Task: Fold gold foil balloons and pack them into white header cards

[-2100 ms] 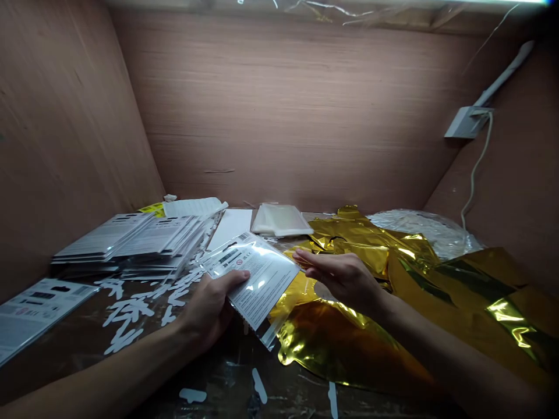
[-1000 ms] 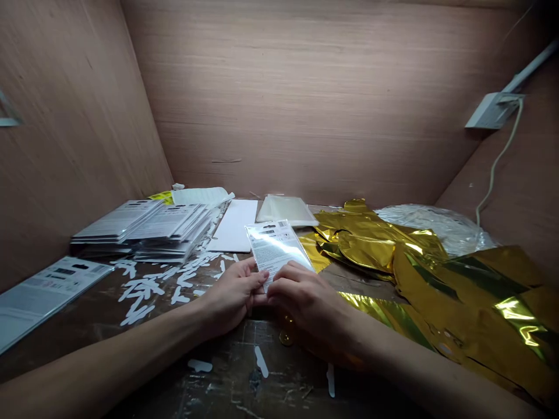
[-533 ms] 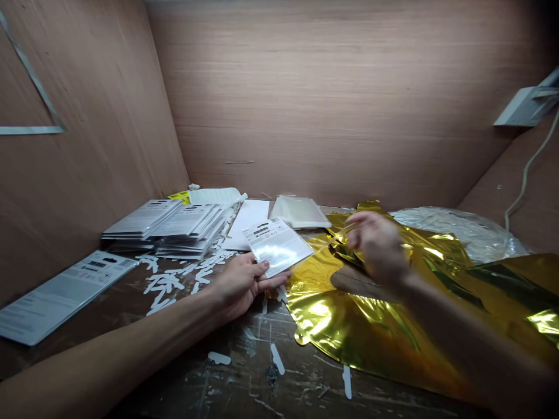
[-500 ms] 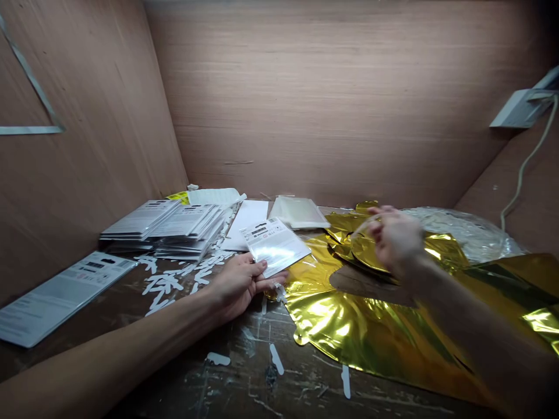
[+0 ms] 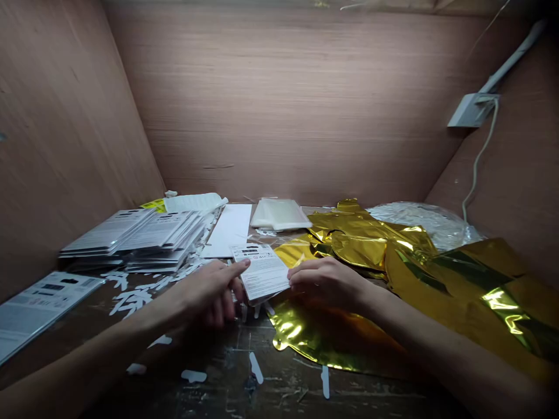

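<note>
A white printed card packet (image 5: 262, 272) with a dark hang slot, small black text and a red mark lies tilted between my hands. My left hand (image 5: 212, 294) grips its left edge, thumb on top; the lower fingers are blurred. At the packet's right edge, my right hand (image 5: 325, 282) pinches its lower corner with bent fingers, palm down. What lies beneath those fingertips is hidden. Under and beside my right hand spreads shiny gold foil (image 5: 362, 247). Small white paper tabs (image 5: 256, 368) are strewn on the dark table (image 5: 227, 398) below the packet.
Stacked printed packets (image 5: 152, 233) stand on the left, with another packet (image 5: 41, 308) nearer me. Behind are a white card sheet (image 5: 229, 227) and clear plastic sleeves (image 5: 279, 214). Crumpled clear plastic (image 5: 421, 218) lies back right. Wooden panels (image 5: 283, 105) enclose the table; a cable (image 5: 480, 151) hangs right.
My right hand has come left from above the gold foil to the packet's right edge. The packet now lies flatter with its text facing me. The camera view has shifted to the right.
</note>
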Demonstrator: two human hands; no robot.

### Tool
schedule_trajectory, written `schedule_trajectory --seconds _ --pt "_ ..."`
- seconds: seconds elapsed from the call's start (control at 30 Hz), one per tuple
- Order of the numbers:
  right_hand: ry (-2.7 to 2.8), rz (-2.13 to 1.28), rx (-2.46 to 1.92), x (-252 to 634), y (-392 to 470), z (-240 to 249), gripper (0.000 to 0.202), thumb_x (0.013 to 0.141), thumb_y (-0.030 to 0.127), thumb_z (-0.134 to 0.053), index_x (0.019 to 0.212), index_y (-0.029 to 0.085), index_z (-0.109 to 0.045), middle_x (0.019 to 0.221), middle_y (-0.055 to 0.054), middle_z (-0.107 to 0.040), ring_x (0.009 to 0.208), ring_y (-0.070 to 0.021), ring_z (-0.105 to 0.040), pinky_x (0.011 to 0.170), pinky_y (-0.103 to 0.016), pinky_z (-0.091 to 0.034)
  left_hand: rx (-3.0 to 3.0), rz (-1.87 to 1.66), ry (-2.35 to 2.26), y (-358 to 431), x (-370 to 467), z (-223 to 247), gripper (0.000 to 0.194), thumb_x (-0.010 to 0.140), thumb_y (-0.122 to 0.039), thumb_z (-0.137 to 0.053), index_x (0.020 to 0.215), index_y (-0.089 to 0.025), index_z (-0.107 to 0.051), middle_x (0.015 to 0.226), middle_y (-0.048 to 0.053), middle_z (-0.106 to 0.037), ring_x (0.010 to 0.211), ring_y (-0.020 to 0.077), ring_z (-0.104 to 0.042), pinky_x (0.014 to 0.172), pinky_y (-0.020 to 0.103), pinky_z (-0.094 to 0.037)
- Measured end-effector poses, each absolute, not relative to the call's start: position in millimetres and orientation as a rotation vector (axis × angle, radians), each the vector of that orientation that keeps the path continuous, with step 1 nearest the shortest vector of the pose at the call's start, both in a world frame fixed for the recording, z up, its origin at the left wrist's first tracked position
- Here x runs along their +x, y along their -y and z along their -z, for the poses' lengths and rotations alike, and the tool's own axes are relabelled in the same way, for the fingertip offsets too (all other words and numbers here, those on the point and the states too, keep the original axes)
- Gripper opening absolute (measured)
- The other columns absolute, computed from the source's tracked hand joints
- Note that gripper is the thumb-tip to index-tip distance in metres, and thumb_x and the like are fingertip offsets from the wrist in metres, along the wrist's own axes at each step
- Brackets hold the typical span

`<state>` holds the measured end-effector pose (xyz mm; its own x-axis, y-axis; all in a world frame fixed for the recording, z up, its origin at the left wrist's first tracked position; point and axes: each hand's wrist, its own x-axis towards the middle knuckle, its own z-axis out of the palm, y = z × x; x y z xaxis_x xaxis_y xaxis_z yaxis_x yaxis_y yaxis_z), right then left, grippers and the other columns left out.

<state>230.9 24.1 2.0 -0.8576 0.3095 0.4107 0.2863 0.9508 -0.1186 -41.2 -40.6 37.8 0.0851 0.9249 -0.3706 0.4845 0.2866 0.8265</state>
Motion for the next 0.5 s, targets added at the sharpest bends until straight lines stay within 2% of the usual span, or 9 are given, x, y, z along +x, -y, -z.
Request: schedule_trajectory --seconds 0.07,0.13,0.2,0.27,0.33,0.43,0.5 --pt "2.696 -0.133 -0.466 232 -23 -5 0.018 0.095 0.013 -0.060 0.088 0.019 -0.075 0.093 -0.006 -0.077 0.079 -0.0155 -0.071 0.072 -0.027 -0.055 2.009 -0.700 -1.664 47 -43 -44 0.057 0.089 -0.067 -0.057 0.066 -0.017 -0.070 0.061 0.007 -0.067 0.058 0.0199 -0.062 0.060 0.033 -0.052" --pt "2.719 -0.170 -0.493 231 -22 -6 0.019 0.093 0.012 -0.061 0.083 0.018 -0.076 0.089 -0.005 -0.076 0.075 -0.0156 -0.069 0.069 -0.027 -0.052 2.492 -0.783 -1.472 54 -39 -42 0.043 0.079 -0.063 -0.072 0.074 -0.020 -0.076 0.086 0.008 -0.074 0.084 0.0245 -0.067 0.080 0.037 -0.052" --pt "2.717 -0.196 -0.516 230 -22 -6 0.019 0.092 0.012 -0.063 0.081 0.018 -0.077 0.087 -0.005 -0.076 0.072 -0.0155 -0.069 0.067 -0.027 -0.050 2.668 -0.694 -1.260 58 -32 -33 0.031 0.080 -0.054 -0.077 0.082 -0.023 -0.079 0.102 0.007 -0.076 0.097 0.0258 -0.067 0.090 0.037 -0.050" --pt "2.693 -0.273 -0.539 230 -24 -5 0.017 0.090 0.012 -0.066 0.081 0.019 -0.079 0.084 -0.004 -0.076 0.071 -0.0148 -0.068 0.067 -0.026 -0.049 2.632 -0.586 -1.208 56 -26 -23 0.019 0.089 -0.040 -0.071 0.084 -0.023 -0.078 0.097 0.005 -0.077 0.089 0.0215 -0.069 0.086 0.033 -0.049" --pt "2.631 -0.393 -0.595 229 -26 -4 0.012 0.088 0.015 -0.071 0.081 0.021 -0.079 0.080 -0.001 -0.076 0.070 -0.0137 -0.068 0.067 -0.024 -0.048 2.539 -0.539 -1.253 52 -25 -16 0.017 0.093 -0.026 -0.064 0.083 -0.022 -0.076 0.087 0.003 -0.077 0.077 0.0172 -0.068 0.077 0.029 -0.049" --pt "2.503 -0.557 -0.733 229 -29 -4 0.003 0.081 0.021 -0.081 0.081 0.023 -0.080 0.076 0.002 -0.076 0.066 -0.0127 -0.067 0.064 -0.023 -0.047 2.413 -0.545 -1.352 44 -31 -14 0.010 0.087 -0.021 -0.069 0.079 -0.021 -0.075 0.078 0.001 -0.075 0.070 0.0164 -0.066 0.069 0.027 -0.047" --pt "2.449 -0.622 -0.765 229 -31 -3 0.003 0.080 0.021 -0.081 0.079 0.023 -0.079 0.075 0.002 -0.076 0.066 -0.0131 -0.067 0.065 -0.023 -0.048 2.364 -0.595 -1.373 40 -36 -13 0.008 0.085 -0.020 -0.069 0.083 -0.023 -0.077 0.080 0.001 -0.076 0.073 0.0175 -0.068 0.071 0.027 -0.049"
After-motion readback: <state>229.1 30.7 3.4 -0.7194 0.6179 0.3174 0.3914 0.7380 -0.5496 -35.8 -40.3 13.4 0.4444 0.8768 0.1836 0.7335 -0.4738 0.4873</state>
